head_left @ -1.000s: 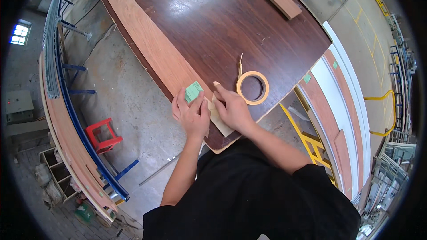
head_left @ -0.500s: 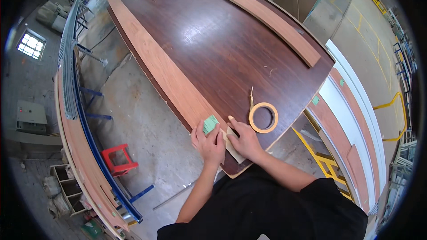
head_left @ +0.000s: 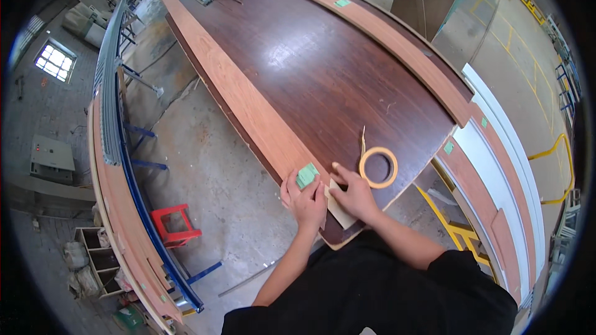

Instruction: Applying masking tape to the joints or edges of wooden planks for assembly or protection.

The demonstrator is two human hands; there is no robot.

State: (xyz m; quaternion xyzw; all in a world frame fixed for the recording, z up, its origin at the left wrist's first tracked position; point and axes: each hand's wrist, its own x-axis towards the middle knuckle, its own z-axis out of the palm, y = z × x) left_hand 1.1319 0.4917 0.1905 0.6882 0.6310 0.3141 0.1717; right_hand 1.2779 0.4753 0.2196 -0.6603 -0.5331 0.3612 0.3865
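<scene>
A long reddish-brown wooden plank (head_left: 248,99) lies along the left side of a dark wood-grain tabletop (head_left: 347,96). My left hand (head_left: 306,203) is closed around its near end, fingers beside a green label (head_left: 307,175) on the wood. Right next to it, my right hand (head_left: 356,197) rests with index finger stretched and thumb apart, the thumb touching a pale beige strip (head_left: 341,213) at the plank's end. A roll of yellowish tape (head_left: 367,175) lies flat just beyond my right hand, its loose tail sticking up and away.
A second plank (head_left: 397,28) with a green label lies along the tabletop's right side. White and reddish boards (head_left: 478,180) rest on a yellow frame (head_left: 456,226) at right. A red stool (head_left: 176,226) stands on the floor at left, beside a blue-framed rack (head_left: 149,229) of long strips.
The second plank has slid toward me, its near end now at the table's edge. A blue shape shows at the far end. The view has shifted slightly; my hands keep their places.
</scene>
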